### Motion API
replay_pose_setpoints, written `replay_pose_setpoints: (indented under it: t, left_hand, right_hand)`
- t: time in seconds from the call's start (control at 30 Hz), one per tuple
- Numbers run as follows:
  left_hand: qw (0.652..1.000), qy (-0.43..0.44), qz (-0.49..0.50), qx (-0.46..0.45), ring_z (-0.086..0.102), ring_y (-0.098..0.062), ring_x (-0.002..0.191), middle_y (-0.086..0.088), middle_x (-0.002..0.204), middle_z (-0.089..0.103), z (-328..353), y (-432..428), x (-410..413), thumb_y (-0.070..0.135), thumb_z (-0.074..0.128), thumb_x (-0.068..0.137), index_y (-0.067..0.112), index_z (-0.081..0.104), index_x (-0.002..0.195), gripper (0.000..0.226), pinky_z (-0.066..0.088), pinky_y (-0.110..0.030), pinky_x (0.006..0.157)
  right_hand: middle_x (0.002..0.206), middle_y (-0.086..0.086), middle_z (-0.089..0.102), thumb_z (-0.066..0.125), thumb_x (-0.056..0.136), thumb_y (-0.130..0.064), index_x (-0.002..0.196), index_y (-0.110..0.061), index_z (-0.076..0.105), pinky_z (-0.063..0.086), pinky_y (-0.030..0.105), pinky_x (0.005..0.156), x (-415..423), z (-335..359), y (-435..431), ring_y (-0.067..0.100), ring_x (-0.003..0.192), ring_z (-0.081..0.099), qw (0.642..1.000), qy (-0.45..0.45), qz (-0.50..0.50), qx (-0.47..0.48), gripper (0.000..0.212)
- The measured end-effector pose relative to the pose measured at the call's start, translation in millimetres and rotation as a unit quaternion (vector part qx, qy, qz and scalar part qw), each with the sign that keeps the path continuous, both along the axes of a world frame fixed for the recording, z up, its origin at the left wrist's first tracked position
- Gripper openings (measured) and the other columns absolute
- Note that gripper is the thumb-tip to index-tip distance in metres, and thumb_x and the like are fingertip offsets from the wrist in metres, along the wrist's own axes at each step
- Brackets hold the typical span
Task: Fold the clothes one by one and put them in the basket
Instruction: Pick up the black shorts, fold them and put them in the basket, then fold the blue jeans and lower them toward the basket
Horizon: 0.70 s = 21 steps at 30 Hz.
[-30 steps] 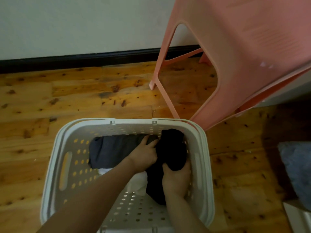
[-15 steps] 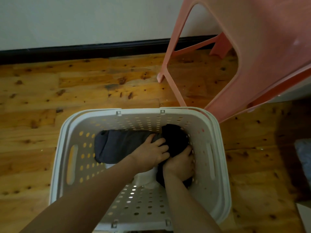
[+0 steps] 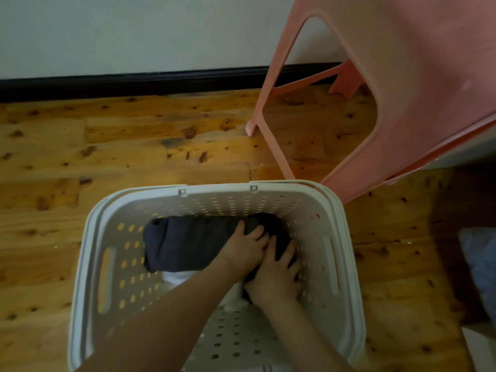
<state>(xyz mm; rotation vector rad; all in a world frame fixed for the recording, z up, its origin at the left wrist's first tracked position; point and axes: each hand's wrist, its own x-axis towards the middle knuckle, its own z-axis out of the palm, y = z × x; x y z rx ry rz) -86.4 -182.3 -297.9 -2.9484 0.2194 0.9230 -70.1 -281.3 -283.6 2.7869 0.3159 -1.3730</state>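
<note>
A white perforated basket (image 3: 346,253) stands on the wooden floor, low in the head view. Inside, along its far wall, lies a folded dark grey garment (image 3: 185,245) on top of something white (image 3: 174,277). A black garment (image 3: 281,234) is tucked into the far right corner beside it, mostly hidden by my hands. My left hand (image 3: 244,248) lies where the grey and black garments meet, fingers curled over the black one. My right hand (image 3: 276,277) touches the left hand and grips the black garment's near end.
A pink plastic stool (image 3: 429,89) stands at the upper right, one side almost touching the basket's far right corner. A wall with black skirting (image 3: 134,84) runs behind. A grey-blue cloth (image 3: 480,264) lies on the floor at the right edge.
Both hands have pushed the black garment down and toward the far right corner. They have drawn together, and less of the black garment shows now.
</note>
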Motion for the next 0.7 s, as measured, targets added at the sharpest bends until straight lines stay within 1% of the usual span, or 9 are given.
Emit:
replay_pose_setpoints:
  t: [0.1,0.17,0.27,0.33,0.37,0.43,0.5,0.6,0.7]
  left_hand:
    - [1.000,0.024,-0.008,-0.007,0.004,-0.032,0.145,-0.007,0.159,0.010,-1.8,0.3,4.8,0.027,0.051,0.095,0.021,0.011,0.153,0.071,0.013,-0.065,0.109]
    - [0.999,0.044,-0.018,-0.007,0.003,-0.033,0.145,-0.007,0.159,0.008,-2.6,0.0,9.9,0.024,0.052,0.095,0.023,0.008,0.153,0.073,0.014,-0.065,0.109]
    - [0.997,0.080,-0.021,-0.002,0.003,-0.031,0.145,-0.002,0.160,0.010,-0.9,7.0,18.9,0.027,0.053,0.094,0.028,0.009,0.153,0.073,0.014,-0.064,0.110]
    - [0.996,0.087,-0.012,-0.025,0.008,-0.029,0.145,0.001,0.158,0.017,3.8,10.0,23.7,0.034,0.054,0.092,0.030,0.013,0.152,0.073,0.013,-0.063,0.111]
    - [0.995,0.082,0.003,-0.050,0.010,-0.027,0.144,0.002,0.157,0.020,7.6,11.6,26.1,0.036,0.055,0.090,0.030,0.014,0.152,0.074,0.013,-0.062,0.112]
    - [0.993,0.049,0.041,-0.100,0.018,-0.024,0.143,0.004,0.154,0.027,21.7,15.9,25.0,0.037,0.056,0.086,0.030,0.016,0.151,0.077,0.015,-0.056,0.114]
    - [0.981,-0.008,0.104,-0.166,0.030,-0.022,0.139,0.003,0.152,0.035,49.0,23.1,18.6,0.035,0.054,0.086,0.029,0.020,0.151,0.074,0.028,-0.045,0.112]
    - [0.950,-0.124,0.174,-0.226,0.050,-0.025,0.122,-0.004,0.145,0.045,94.9,33.2,7.4,0.025,0.044,0.088,0.022,0.035,0.146,0.059,0.048,-0.035,0.089]
    - [0.910,-0.262,0.184,-0.262,0.062,-0.024,0.085,-0.007,0.106,0.063,176.5,37.3,15.9,0.019,0.041,0.080,0.013,0.058,0.114,0.039,0.051,-0.029,0.058]
  right_hand:
    - [0.156,0.020,-0.011,0.053,0.094,-0.037,0.148,-0.011,-0.025,0.032,0.053,0.109,-3.3,0.4,8.6,0.044,0.142,0.013,0.996,0.072,0.019,-0.045,0.099]
    - [0.155,0.026,-0.017,0.048,0.096,-0.035,0.145,0.001,-0.027,0.026,0.048,0.115,5.6,-14.2,9.4,0.045,0.145,0.003,0.989,0.124,0.029,-0.071,0.096]
    - [0.151,0.033,-0.026,0.038,0.099,-0.032,0.148,-0.001,-0.022,0.008,0.055,0.117,21.0,-38.0,14.7,0.052,0.141,-0.015,0.986,0.139,0.060,-0.068,0.083]
    - [0.153,0.031,-0.022,0.033,0.099,-0.033,0.151,-0.008,-0.015,0.008,0.059,0.116,30.7,-41.2,16.8,0.054,0.140,-0.014,0.980,0.172,0.072,-0.065,0.076]
    - [0.157,0.027,-0.012,0.034,0.099,-0.031,0.154,-0.010,-0.006,0.013,0.058,0.116,36.5,-35.5,18.8,0.051,0.142,-0.004,0.981,0.175,0.073,-0.047,0.072]
    - [0.157,0.017,0.023,0.040,0.098,-0.026,0.152,-0.009,0.018,0.030,0.044,0.112,50.0,-13.8,18.5,0.039,0.140,0.028,0.989,0.137,0.044,0.028,0.060]
    - [0.137,0.013,0.052,0.047,0.096,-0.024,0.141,-0.012,0.041,0.043,0.035,0.098,63.5,19.5,15.0,0.030,0.125,0.051,0.994,0.052,0.014,0.100,0.047]
    - [0.119,0.002,0.062,0.052,0.088,-0.035,0.125,-0.024,0.054,0.050,0.038,0.092,75.8,76.9,14.0,0.022,0.110,0.059,0.970,-0.025,0.031,0.238,0.039]
    - [0.114,-0.008,0.064,0.053,0.088,-0.036,0.116,-0.028,0.060,0.050,0.031,0.091,82.5,162.2,9.5,0.011,0.105,0.059,0.925,-0.078,0.044,0.368,0.030]
